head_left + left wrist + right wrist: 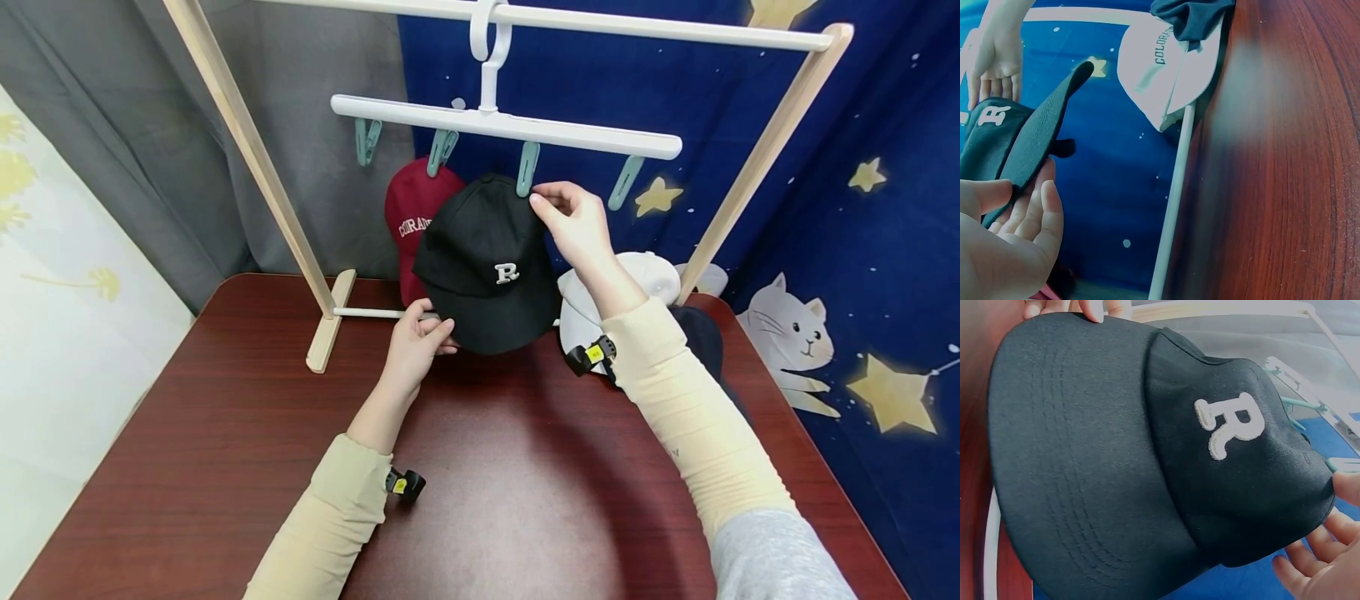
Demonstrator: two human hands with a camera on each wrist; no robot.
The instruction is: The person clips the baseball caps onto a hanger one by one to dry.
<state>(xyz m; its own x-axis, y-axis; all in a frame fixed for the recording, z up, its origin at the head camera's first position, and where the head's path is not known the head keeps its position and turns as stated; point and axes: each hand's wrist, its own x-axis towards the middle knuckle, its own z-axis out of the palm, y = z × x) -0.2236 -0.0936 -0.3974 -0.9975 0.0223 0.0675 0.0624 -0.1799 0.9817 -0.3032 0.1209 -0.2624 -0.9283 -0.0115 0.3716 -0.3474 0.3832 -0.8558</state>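
Observation:
A black cap (476, 237) with a white letter R hangs below a white clip hanger (420, 112), its brim tilted down. My left hand (412, 346) pinches the brim's left edge, thumb on top and fingers beneath, as the left wrist view shows. My right hand (577, 225) pinches the top of the crown at its right side, close under a green clip (528, 167). That clip's tip meets the crown; whether it bites the fabric I cannot tell. Behind the black cap, partly hidden, a red cap (408, 200) hangs at another green clip (442, 152).
A wooden rack (247, 150) with a white top rod (637, 23) carries the hanger. Further green clips (626, 182) hang at both hanger ends. A white cap (648, 275) and a dark cap (697, 333) lie at the right on the brown table (225, 442).

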